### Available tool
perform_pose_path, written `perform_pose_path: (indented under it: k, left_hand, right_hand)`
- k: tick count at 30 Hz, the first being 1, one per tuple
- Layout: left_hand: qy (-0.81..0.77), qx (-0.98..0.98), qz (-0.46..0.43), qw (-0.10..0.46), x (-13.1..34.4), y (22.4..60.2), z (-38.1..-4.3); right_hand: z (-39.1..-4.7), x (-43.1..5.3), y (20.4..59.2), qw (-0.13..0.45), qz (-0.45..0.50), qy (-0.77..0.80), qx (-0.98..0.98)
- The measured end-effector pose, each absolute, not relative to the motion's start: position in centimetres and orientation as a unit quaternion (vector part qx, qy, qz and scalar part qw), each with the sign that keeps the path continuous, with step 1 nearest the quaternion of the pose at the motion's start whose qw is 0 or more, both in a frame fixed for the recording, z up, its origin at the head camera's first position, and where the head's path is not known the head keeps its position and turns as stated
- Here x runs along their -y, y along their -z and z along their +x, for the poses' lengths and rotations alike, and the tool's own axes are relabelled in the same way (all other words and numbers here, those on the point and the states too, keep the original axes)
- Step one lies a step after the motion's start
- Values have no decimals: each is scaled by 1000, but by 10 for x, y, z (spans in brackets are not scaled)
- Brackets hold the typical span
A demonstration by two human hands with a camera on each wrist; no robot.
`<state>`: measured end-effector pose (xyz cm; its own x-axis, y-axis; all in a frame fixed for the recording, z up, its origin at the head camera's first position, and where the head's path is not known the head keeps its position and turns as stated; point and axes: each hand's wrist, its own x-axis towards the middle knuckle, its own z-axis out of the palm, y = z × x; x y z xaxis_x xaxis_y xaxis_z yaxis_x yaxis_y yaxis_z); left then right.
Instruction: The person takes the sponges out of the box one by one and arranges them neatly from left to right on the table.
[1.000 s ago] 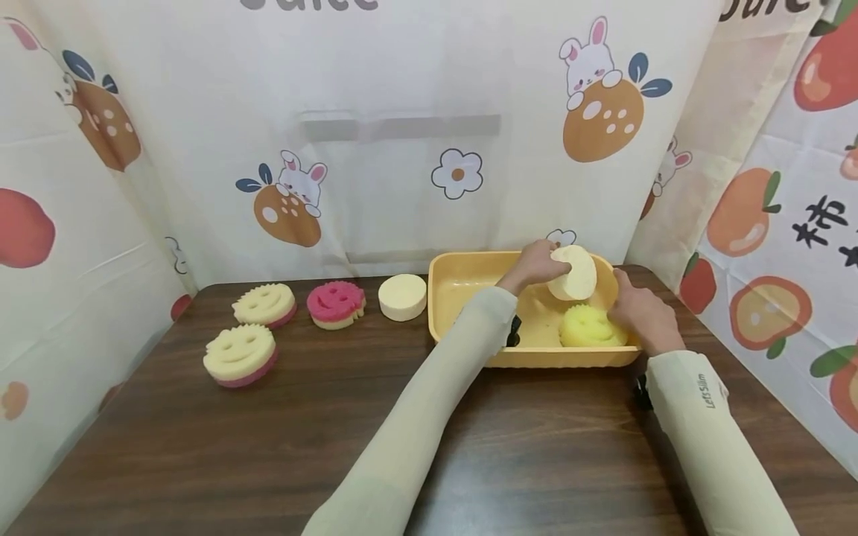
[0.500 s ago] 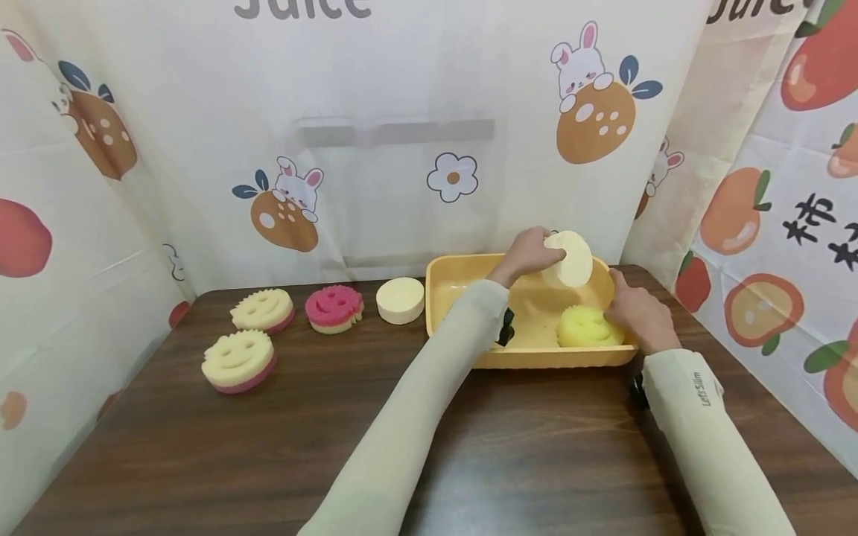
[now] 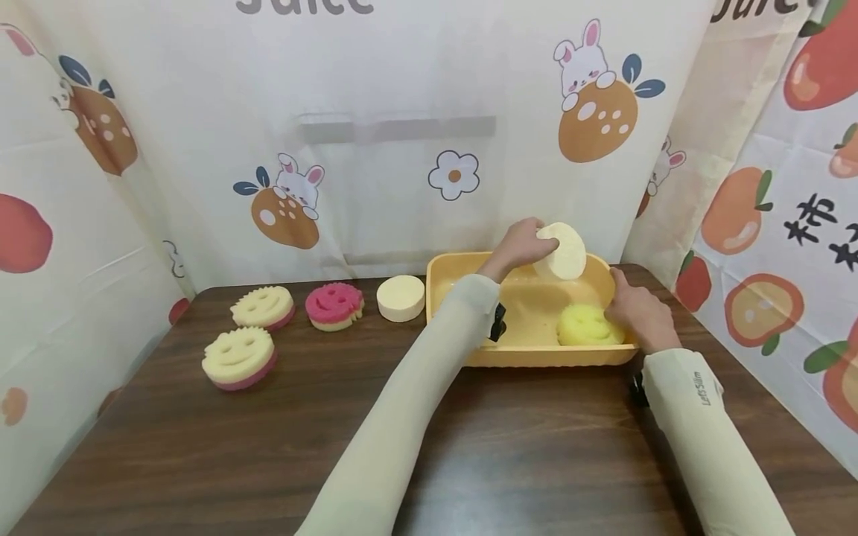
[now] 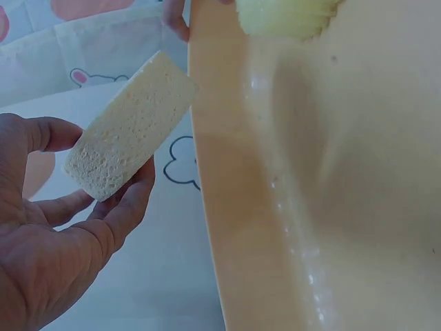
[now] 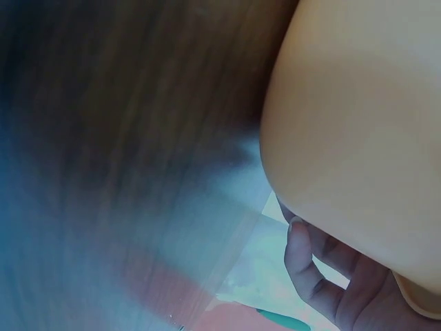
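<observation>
My left hand pinches a round cream sponge by its left edge, over the back rim of the yellow tray. In the left wrist view the sponge shows its porous side, between thumb and fingers and clear of the tray wall. My right hand grips the tray's right end, with its fingers against the outer wall in the right wrist view. A yellow smiley sponge lies inside the tray, near my right hand.
Left of the tray, a round cream sponge, a pink smiley sponge and two cream-and-pink smiley sponges, one behind and one in front, lie on the dark wood table. Printed curtains enclose the back and sides.
My left hand has lifted the cream sponge up from inside the tray and moved it slightly left, toward the back rim. The right hand keeps its hold on the tray's end.
</observation>
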<state>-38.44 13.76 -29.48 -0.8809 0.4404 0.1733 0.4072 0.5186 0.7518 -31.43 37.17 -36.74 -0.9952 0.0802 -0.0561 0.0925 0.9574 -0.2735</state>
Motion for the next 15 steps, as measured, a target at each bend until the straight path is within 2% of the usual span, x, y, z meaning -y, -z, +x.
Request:
perform_pose_path:
  k: [15]
  left_hand:
    - [-413,-882,225,27,-109,292,-386]
  right_hand:
    - [-313,-370,368,24,55,137,-989]
